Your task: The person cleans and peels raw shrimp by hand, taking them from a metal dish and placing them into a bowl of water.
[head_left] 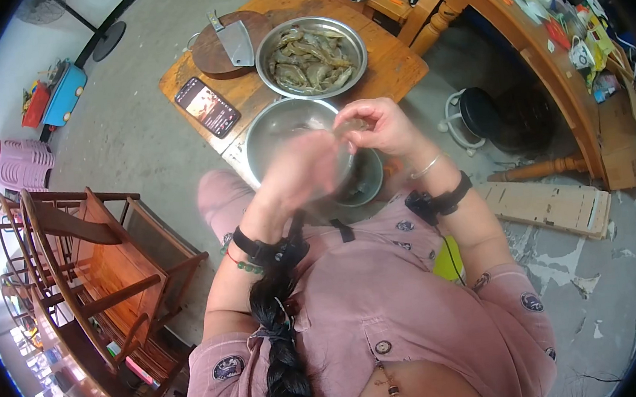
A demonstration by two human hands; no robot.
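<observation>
A shrimp (351, 126) is pinched between the fingertips of my right hand (390, 130), above the rim of a steel bowl (261, 132). My left hand (304, 166) is beside it over the same bowl, smeared by motion, so its fingers cannot be made out. Below my hands, partly covered by them, is a smaller basin (368, 179). Farther back on the wooden table stands a steel bowl (360, 43) heaped with raw grey shrimp (309, 57).
A cleaver (235, 43) lies on a round chopping board (207, 53). Near the left table edge (171, 81) is a lit phone (208, 107). A black stool (481, 112) stands to the right, a wooden chair (105, 270) to the left, and flat cardboard (549, 207) lies on the floor.
</observation>
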